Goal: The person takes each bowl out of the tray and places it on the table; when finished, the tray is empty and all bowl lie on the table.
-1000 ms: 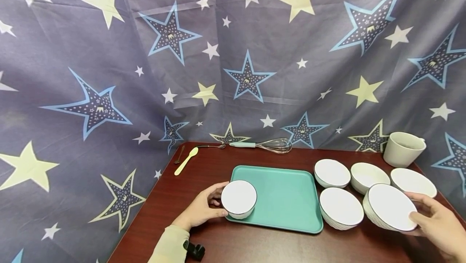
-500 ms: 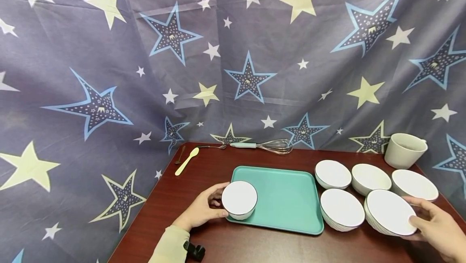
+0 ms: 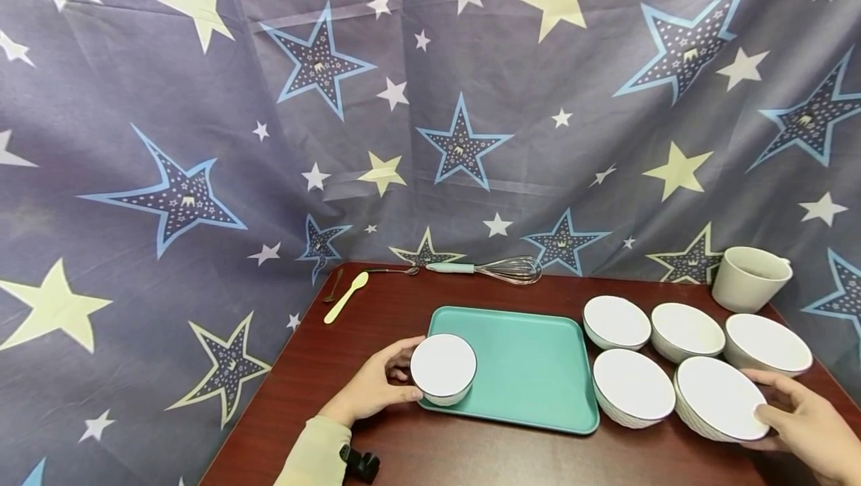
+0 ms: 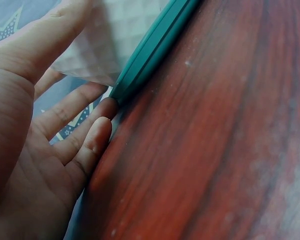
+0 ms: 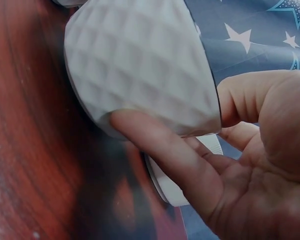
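Note:
My left hand (image 3: 378, 385) holds a white bowl (image 3: 444, 370) by its left side, thumb at the front and fingers behind. That bowl stands on the front left corner of a green tray (image 3: 531, 366); in the left wrist view its textured wall (image 4: 120, 40) rises beside the tray's edge (image 4: 145, 55). At the right, my right hand (image 3: 803, 419) grips a second white bowl (image 3: 720, 396), thumb on its rim. The right wrist view shows this bowl's diamond-patterned side (image 5: 140, 65), with a finger under its lower wall close over the table.
Several other white bowls, among them one at the back (image 3: 616, 320) and one in front (image 3: 634, 385), stand right of the tray. A mug (image 3: 750, 278) is at the back right corner. A whisk (image 3: 484, 269) and a pale yellow spoon (image 3: 346, 297) lie at the back.
My right hand has lowered its bowl, which now sits level beside the front-row bowl. The left hand and its bowl have stayed in place.

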Motion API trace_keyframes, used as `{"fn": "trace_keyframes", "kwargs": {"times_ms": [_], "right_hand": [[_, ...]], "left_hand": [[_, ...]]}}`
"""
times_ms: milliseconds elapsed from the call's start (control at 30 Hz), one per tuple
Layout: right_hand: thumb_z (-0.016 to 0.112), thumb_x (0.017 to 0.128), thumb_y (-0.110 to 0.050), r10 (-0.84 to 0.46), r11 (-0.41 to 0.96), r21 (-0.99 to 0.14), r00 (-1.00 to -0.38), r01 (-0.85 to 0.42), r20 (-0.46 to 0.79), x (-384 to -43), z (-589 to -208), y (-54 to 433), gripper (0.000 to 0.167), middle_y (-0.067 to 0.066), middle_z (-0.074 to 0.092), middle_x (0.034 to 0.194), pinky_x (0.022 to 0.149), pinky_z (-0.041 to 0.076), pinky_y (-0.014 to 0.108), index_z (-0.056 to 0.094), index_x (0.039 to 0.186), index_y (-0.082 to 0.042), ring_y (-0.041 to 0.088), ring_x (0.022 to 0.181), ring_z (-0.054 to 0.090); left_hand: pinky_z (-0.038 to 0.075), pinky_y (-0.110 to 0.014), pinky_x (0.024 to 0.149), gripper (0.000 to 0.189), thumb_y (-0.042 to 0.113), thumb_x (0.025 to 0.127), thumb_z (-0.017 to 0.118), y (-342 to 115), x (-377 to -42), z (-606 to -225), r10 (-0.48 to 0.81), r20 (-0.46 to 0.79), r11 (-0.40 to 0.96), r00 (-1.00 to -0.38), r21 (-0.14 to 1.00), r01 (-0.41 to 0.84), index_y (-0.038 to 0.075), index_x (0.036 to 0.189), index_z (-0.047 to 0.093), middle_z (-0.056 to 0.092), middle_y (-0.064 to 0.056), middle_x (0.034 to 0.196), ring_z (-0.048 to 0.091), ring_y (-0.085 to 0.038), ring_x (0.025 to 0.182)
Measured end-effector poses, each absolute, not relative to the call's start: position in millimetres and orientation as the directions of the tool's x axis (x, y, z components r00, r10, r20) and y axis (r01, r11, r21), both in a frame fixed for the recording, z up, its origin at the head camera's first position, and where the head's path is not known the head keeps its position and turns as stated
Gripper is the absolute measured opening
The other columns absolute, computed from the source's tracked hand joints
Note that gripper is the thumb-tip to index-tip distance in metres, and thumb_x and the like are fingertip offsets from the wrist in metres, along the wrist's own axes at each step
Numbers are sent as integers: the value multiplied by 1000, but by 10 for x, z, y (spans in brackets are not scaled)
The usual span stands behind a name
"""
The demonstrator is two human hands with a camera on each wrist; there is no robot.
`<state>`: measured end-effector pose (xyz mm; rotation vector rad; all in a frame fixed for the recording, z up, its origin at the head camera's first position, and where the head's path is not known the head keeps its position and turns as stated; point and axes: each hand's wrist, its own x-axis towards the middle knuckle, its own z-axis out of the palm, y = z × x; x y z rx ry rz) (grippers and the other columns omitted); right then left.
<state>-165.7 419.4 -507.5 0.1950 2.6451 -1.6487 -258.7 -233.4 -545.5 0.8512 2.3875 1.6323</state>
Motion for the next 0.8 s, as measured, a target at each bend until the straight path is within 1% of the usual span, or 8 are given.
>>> {"fn": "trace_keyframes", "kwargs": {"times_ms": [133, 233, 333, 500, 800], "right_hand": [[45, 98, 8, 96, 441, -887, -990, 133, -100, -1661, -5082, 4197, 46, 33, 54, 115, 69, 63, 45, 38, 143, 15, 20, 80, 71], [44, 99, 8, 90, 447, -883, -989, 142, -113, -1674, -5081, 4194, 51, 35, 54, 115, 69, 63, 45, 28, 146, 21, 20, 80, 71], [44, 100, 9, 86, 445, -883, -988, 152, -126, -1680, -5083, 4190, 53, 34, 55, 112, 70, 63, 44, 24, 147, 23, 21, 80, 71], [44, 99, 9, 90, 434, -886, -986, 165, -139, -1678, -5082, 4183, 54, 34, 56, 111, 70, 63, 45, 23, 147, 23, 22, 80, 71], [43, 101, 8, 89, 435, -885, -986, 165, -139, -1692, -5106, 4189, 54, 41, 50, 117, 71, 63, 44, 21, 148, 24, 23, 81, 72]], "left_hand": [[54, -40, 90, 81, 15, 86, 89, -2329, -2586, -5445, 516, 208, 257, -831, 888, 381, 22, 156, 49, 65, -7, 132, 64, -29, 118], [54, -40, 90, 81, 15, 86, 89, -2325, -2589, -5440, 515, 209, 256, -831, 888, 382, 22, 156, 49, 65, -6, 132, 64, -29, 119], [54, -40, 90, 82, 15, 86, 89, -2325, -2588, -5431, 515, 209, 255, -831, 889, 381, 22, 156, 49, 65, -7, 132, 64, -29, 118], [54, -40, 90, 81, 16, 86, 89, -2329, -2595, -5426, 515, 211, 253, -831, 889, 382, 23, 156, 49, 65, -8, 133, 63, -29, 119], [54, -39, 90, 82, 15, 85, 89, -2327, -2600, -5448, 513, 216, 245, -831, 891, 383, 22, 157, 49, 65, -7, 132, 63, -30, 118]]}}
